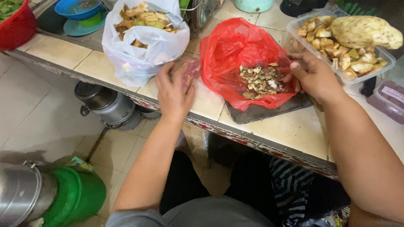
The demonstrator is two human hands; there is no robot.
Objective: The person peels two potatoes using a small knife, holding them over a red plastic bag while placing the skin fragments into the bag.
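the left hand grips the edge of the red plastic bag, which lies open on a dark board on the tiled counter. the right hand pinches its other side, beside the chopped peelings inside.

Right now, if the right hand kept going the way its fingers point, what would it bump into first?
Probably the red plastic bag: the right hand already rests at its edge, fingers pointing left toward the chopped bits inside.

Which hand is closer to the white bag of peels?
Left. The left hand is right beside the white bag, nearly touching. The right hand is far across, at the red bag.
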